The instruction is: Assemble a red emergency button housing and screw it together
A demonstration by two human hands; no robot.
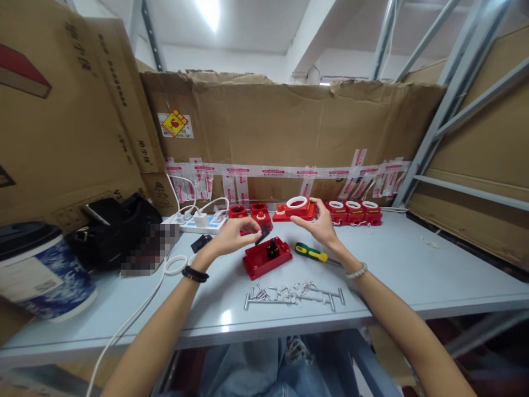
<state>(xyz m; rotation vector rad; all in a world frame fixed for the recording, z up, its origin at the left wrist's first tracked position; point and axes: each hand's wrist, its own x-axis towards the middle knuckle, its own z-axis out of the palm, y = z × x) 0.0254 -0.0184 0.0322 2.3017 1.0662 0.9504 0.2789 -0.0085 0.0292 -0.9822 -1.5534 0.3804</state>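
Pinched in my left hand (pixel 239 234) is a small black part (pixel 262 234), held just above the left end of an open red housing (pixel 264 263). A black component (pixel 273 249) stands inside that housing. My right hand (pixel 316 223) has its thumb and fingers apart at the right end of a red cover (pixel 294 209) with a white ring; whether it grips the cover is unclear. A green and yellow screwdriver (pixel 311 252) lies below my right hand. Loose screws and metal T-shaped pieces (pixel 293 295) lie near the table's front edge.
Two red units (pixel 259 214) stand behind my left hand, and several with white rings (pixel 354 212) stand at the back right. A power strip (pixel 202 222), a white cable (pixel 142 300), a black bag (pixel 119 223) and a large cup (pixel 45 270) are on the left.
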